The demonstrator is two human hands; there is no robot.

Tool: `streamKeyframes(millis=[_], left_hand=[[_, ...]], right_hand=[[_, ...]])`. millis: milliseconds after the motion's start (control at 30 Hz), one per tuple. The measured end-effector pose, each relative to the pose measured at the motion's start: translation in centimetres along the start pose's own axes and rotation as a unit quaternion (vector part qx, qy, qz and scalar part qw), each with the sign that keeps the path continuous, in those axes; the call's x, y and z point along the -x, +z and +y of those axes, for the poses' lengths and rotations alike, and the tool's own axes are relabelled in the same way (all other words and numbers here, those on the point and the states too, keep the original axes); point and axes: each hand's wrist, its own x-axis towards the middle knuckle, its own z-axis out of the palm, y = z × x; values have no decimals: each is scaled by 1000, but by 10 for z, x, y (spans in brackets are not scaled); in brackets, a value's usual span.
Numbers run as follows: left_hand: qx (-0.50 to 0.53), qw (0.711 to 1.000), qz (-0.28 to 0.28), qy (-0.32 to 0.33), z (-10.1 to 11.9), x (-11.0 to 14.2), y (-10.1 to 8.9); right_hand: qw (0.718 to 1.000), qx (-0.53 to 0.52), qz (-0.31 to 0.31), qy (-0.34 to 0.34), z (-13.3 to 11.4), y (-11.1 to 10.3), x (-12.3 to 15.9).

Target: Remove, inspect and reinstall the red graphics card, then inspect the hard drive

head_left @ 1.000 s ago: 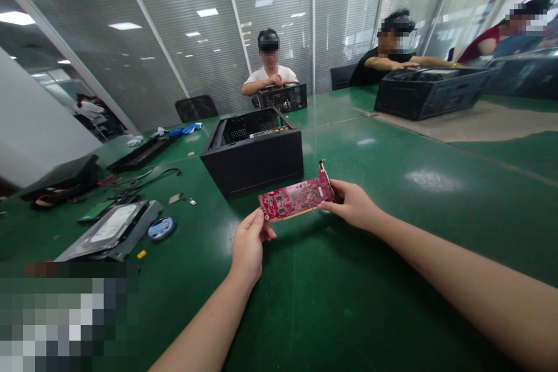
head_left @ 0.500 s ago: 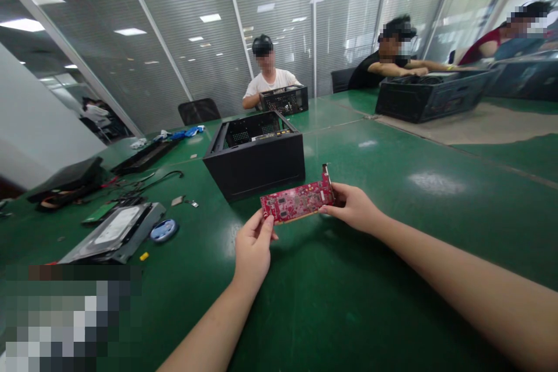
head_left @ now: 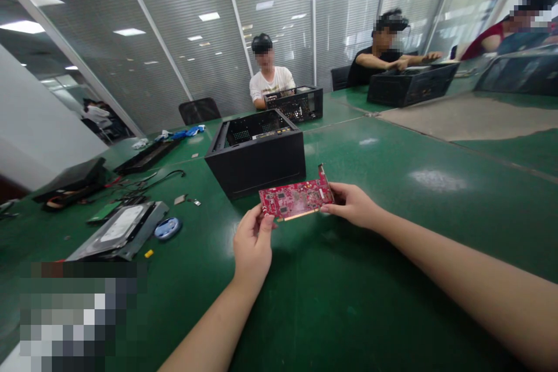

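Above the glossy green desk [head_left: 326, 308], a red rectangular circuit card [head_left: 296, 199] held at both ends

The left hand [head_left: 253, 241] grips its left end; the right hand [head_left: 355, 206] grips the end with the narrow metal bracket [head_left: 322, 174], its hidden fingers probably behind. Just beyond stands a black box-shaped computer case [head_left: 257, 164].

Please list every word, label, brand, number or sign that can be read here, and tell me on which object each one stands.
No text is readable.
Red card: small white sticker and fine board markings, too small.
Silver drive: white label, too blurred.
White shirt at the far side: chest marking, too blurred.
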Motion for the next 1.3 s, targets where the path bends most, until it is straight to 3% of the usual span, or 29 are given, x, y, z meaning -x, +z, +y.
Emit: streamKeyframes(millis=[133,200,300,400,533,633,767,1000,1300], left_hand=[[25,999,-3,-20,-5,-5,1],[10,1000,-5,18,-5,-5,-1],[-61,982,-38,175,2,1,-5],[-88,925,-117,350,14,12,-4],[-91,867,-195,450,29,28,3],[-99,852,-218,466,36,33,6],[-98,856,-203,465,38,34,7],[-103,882,-183,422,27,31,7],[-109,882,-190,417,24,31,7]], right_hand=[[996,77,34,5,4,-3,-1],[997,68,29,12,5,-4,-1],[995,-83,21,44,3,-1,-2],[958,-268,19,103,-6,6,-1],[923,-353,8,152,-24,13,1],[914,-378,-8,145,-32,15,3],[908,-403,-25,112,-34,13,4],[927,-367,13,77,-36,7,2],[938,-342,11,55,-36,4,3]])
